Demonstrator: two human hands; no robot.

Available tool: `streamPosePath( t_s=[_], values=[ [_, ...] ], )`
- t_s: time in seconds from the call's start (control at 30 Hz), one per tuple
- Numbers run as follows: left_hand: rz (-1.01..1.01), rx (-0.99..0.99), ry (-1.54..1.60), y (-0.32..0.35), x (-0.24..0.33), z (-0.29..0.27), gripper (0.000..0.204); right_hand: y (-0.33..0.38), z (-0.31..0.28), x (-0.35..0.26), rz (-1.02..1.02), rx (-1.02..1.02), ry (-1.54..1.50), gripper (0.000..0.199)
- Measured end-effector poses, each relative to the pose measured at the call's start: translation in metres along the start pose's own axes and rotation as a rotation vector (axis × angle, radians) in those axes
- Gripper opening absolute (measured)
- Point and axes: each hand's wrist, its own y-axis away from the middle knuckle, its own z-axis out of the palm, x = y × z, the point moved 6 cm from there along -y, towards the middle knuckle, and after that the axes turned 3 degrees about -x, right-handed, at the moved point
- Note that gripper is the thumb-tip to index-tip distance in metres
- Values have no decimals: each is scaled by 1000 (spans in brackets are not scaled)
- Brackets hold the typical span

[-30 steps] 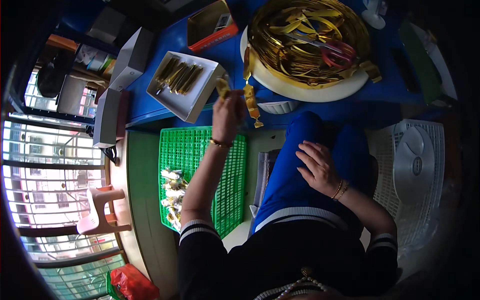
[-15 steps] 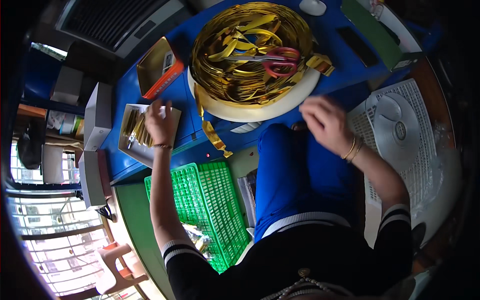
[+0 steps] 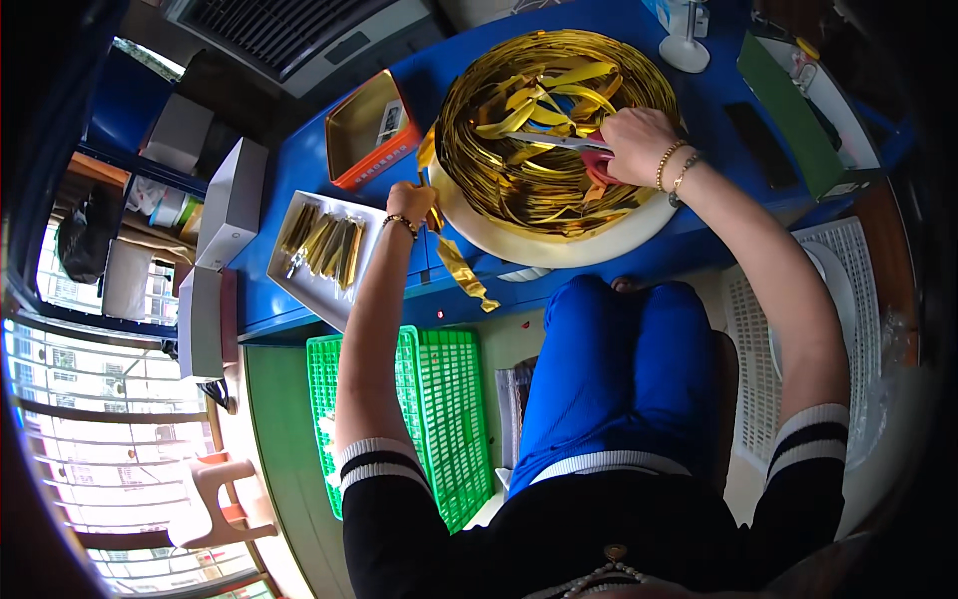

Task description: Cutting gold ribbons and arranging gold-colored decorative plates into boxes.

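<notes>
The left hand [image 3: 411,200] pinches a gold ribbon strip [image 3: 461,270] at the blue tabletop [image 3: 699,110] edge; the right hand [image 3: 634,145] grips red-handled scissors [image 3: 569,145] over the gold ribbon coil [image 3: 539,130].

— Bright daylight from the barred window [image 3: 110,419] at lower left, nearly blown out there.
— Strong glare off the gold ribbon [image 3: 544,130]. Dim, vignetted black toward the rim.
— Heavy fisheye bending at edges; sharp centre, soft and smeared outer corners.

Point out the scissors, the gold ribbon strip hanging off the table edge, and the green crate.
scissors [image 3: 559,142], head view, on the metal blades
gold ribbon strip [image 3: 461,272], head view, mid-length
green crate [image 3: 454,419], head view, slatted wall
</notes>
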Motion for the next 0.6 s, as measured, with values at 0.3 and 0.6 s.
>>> streamPosePath(
  t_s=[0.3,0.6],
  values=[
    [426,105,619,-2,132,-101,22,66,-25,-9,6,170,-463,16],
    [782,-184,628,257,247,-145,21,131,26,2,62,93,-881,24]
  ],
)
